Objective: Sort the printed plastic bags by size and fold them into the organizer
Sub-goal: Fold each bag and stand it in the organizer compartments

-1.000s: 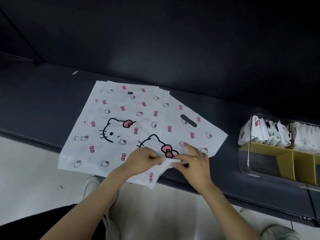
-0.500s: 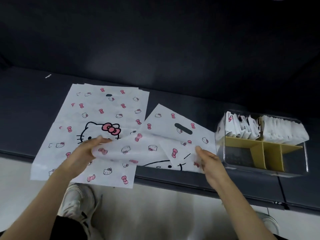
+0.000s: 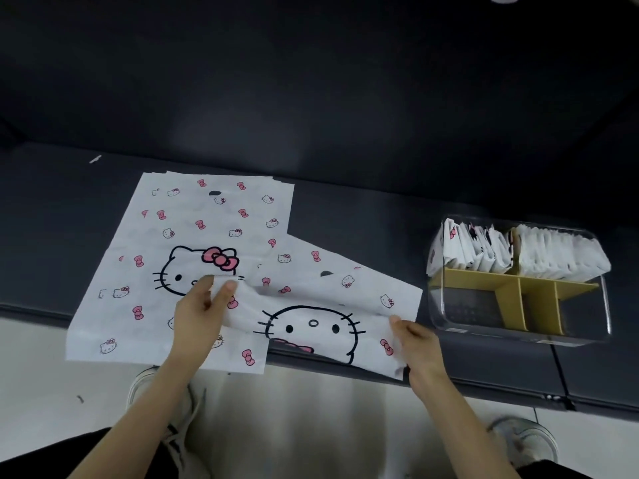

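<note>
Left hand (image 3: 198,316) and right hand (image 3: 420,350), each pinched on one edge of smaller printed bag (image 3: 345,295), spread left of organizer (image 3: 518,318).

Bare desk (image 3: 356,216) lay open behind the larger bag (image 3: 207,216) and the smaller bag (image 3: 345,281), and in a narrow strip between the smaller bag and the clear organizer (image 3: 518,328) on the right. Folded bags (image 3: 553,257) crammed the organizer's back compartments, while its front ones stood open. A dark wall (image 3: 311,81) closed off the far side.
</note>
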`<action>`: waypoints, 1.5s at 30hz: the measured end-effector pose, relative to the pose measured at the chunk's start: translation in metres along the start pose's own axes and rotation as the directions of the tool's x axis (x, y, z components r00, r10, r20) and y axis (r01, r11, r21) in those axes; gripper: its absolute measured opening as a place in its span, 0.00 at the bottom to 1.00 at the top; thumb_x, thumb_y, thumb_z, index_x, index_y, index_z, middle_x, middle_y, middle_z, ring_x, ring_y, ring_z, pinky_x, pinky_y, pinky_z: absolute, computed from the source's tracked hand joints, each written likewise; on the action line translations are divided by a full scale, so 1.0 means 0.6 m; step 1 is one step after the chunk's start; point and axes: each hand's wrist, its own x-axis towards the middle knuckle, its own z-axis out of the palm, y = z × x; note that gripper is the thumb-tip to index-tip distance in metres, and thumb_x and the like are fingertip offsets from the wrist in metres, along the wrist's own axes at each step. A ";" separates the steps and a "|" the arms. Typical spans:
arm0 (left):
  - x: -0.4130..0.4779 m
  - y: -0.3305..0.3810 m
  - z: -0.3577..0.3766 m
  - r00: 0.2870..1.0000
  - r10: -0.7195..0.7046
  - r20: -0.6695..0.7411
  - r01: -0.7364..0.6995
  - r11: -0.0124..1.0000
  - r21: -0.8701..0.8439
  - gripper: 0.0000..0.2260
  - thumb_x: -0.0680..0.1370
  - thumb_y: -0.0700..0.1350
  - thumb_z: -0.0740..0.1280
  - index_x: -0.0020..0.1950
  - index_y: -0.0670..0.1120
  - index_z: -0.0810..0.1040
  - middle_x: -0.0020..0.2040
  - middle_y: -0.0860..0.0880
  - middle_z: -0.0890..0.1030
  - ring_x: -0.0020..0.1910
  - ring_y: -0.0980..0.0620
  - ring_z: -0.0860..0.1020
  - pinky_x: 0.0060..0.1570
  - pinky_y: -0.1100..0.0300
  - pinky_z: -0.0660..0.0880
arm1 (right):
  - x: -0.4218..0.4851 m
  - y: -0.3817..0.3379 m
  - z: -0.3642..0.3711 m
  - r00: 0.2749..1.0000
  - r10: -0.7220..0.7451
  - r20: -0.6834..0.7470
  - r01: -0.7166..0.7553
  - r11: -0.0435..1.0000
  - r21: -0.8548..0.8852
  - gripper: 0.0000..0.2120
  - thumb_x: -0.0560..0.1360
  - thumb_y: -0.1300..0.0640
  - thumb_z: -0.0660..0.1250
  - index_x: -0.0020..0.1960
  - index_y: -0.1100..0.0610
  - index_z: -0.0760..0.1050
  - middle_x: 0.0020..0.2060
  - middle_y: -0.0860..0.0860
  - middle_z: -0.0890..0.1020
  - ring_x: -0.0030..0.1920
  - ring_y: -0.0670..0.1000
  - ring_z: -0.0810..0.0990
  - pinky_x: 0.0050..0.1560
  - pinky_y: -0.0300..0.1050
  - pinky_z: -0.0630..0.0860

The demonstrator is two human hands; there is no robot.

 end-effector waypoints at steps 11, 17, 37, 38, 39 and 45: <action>0.002 -0.023 0.033 0.984 -0.124 0.131 0.103 0.982 0.157 0.25 0.79 0.44 0.65 0.75 0.48 0.63 0.23 0.51 0.65 0.25 0.58 0.69 0.27 0.67 0.64 | -0.006 -0.009 -0.010 0.990 -0.122 -0.074 0.115 0.989 -0.093 0.16 0.75 0.59 0.69 0.31 0.60 0.69 0.29 0.54 0.74 0.31 0.51 0.70 0.34 0.44 0.68; 0.003 -0.032 0.064 0.980 -0.142 0.140 0.107 0.966 0.234 0.21 0.78 0.44 0.66 0.70 0.45 0.66 0.29 0.53 0.77 0.33 0.50 0.75 0.34 0.58 0.67 | 0.024 0.017 -0.023 0.935 -0.234 -0.267 0.139 0.933 -0.332 0.20 0.76 0.58 0.66 0.29 0.56 0.61 0.25 0.51 0.67 0.28 0.49 0.65 0.30 0.44 0.63; -0.010 -0.031 0.166 0.869 0.131 0.477 -0.476 0.486 0.733 0.31 0.82 0.57 0.38 0.65 0.48 0.77 0.66 0.35 0.73 0.65 0.30 0.70 0.65 0.34 0.61 | 0.043 -0.027 0.037 0.940 -0.229 -0.252 0.142 0.937 -0.319 0.19 0.76 0.53 0.67 0.30 0.55 0.65 0.25 0.49 0.70 0.25 0.46 0.68 0.28 0.40 0.64; -0.005 -0.032 0.167 0.870 0.112 0.480 -0.470 0.485 0.738 0.31 0.82 0.57 0.38 0.65 0.49 0.77 0.66 0.36 0.73 0.64 0.31 0.71 0.64 0.34 0.63 | 0.042 -0.028 0.039 0.941 -0.232 -0.246 0.153 0.941 -0.300 0.19 0.76 0.54 0.67 0.30 0.55 0.65 0.25 0.48 0.70 0.25 0.45 0.68 0.28 0.40 0.63; -0.004 -0.035 0.165 0.871 0.090 0.483 -0.462 0.486 0.742 0.31 0.82 0.57 0.38 0.64 0.49 0.78 0.66 0.36 0.74 0.64 0.31 0.71 0.63 0.33 0.64 | 0.040 -0.028 0.039 0.942 -0.242 -0.231 0.169 0.940 -0.296 0.20 0.76 0.54 0.67 0.30 0.55 0.64 0.25 0.48 0.69 0.24 0.45 0.67 0.27 0.39 0.62; -0.034 -0.080 0.145 0.873 0.115 0.474 -0.458 0.527 0.715 0.29 0.82 0.58 0.40 0.67 0.50 0.75 0.68 0.39 0.72 0.66 0.33 0.70 0.62 0.32 0.66 | 0.039 -0.013 0.022 0.942 -0.326 -0.081 0.274 0.886 -0.374 0.21 0.75 0.56 0.69 0.27 0.55 0.64 0.23 0.48 0.68 0.27 0.47 0.66 0.29 0.38 0.64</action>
